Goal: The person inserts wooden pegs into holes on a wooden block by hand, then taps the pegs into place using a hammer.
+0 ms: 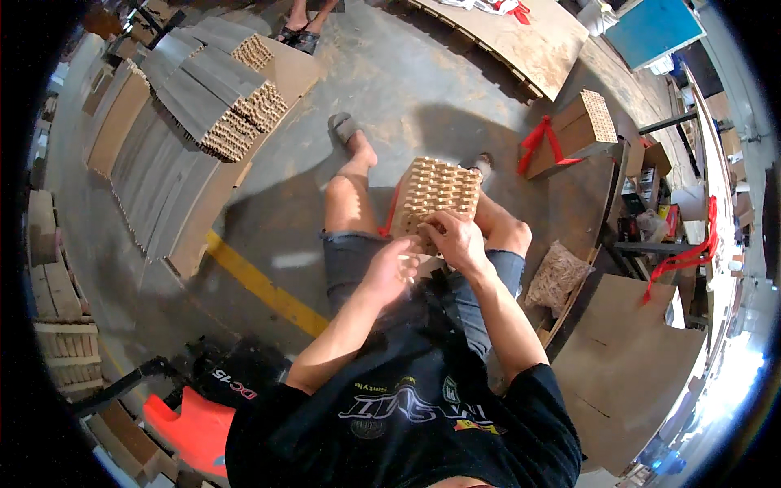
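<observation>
Between my knees stands a tan block, its top covered in rows of small raised pale-yellow ends. My right hand rests over the near edge of that top, fingers pinched together against it. Whatever lies between those fingertips is hidden. Just left of the block's near side, my left hand is held with curled fingers, apart from the top. Small pale bits seem to show at its fingertips, too small to name. A red strap runs along the block's left side.
Stacked grey and brown strips fill the left. A similar tan block with a red strap stands at right, near a clear bag of small tan pieces. Wooden board lies ahead; a person's feet show beyond. Orange-red object sits lower left.
</observation>
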A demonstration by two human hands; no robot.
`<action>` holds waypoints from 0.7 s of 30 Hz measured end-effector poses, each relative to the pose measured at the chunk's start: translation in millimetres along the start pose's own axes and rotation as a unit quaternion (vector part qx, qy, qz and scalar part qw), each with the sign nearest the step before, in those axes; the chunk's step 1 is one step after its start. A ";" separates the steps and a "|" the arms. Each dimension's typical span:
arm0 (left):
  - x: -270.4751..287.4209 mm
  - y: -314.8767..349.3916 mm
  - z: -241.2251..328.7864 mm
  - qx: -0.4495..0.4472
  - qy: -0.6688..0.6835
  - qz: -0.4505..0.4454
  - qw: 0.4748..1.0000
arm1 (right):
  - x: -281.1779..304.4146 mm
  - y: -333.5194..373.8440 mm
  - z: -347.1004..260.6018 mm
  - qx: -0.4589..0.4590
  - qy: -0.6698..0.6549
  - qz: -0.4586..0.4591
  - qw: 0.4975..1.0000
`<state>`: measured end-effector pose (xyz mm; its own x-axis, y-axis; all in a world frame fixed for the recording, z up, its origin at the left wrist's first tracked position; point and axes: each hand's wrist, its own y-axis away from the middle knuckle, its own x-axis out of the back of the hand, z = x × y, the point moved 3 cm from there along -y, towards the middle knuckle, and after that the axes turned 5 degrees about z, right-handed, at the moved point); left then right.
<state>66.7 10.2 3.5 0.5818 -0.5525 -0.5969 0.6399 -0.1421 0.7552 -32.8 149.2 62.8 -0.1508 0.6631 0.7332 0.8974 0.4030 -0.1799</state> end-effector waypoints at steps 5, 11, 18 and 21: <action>-0.9 5.4 6.3 -0.012 0.008 0.012 1.000 | -5.4 -6.4 -5.6 0.086 0.088 -0.039 0.992; 3.7 -1.4 5.2 0.001 0.034 0.005 0.999 | -28.2 -9.5 -11.6 0.063 0.157 -0.118 0.979; 1.2 0.1 5.7 0.007 0.041 -0.048 0.998 | 12.5 -1.9 -39.2 -0.109 -0.064 -0.141 0.982; -27.3 15.9 14.8 -0.018 0.001 -0.038 0.999 | 5.8 9.2 -41.9 -0.098 -0.028 -0.156 0.983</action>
<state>53.6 10.8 35.8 0.5312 -0.5398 -0.6530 0.7006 -0.1535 0.6969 -8.1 130.4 92.9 -0.4478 0.5626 0.6950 0.8662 0.4657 0.1812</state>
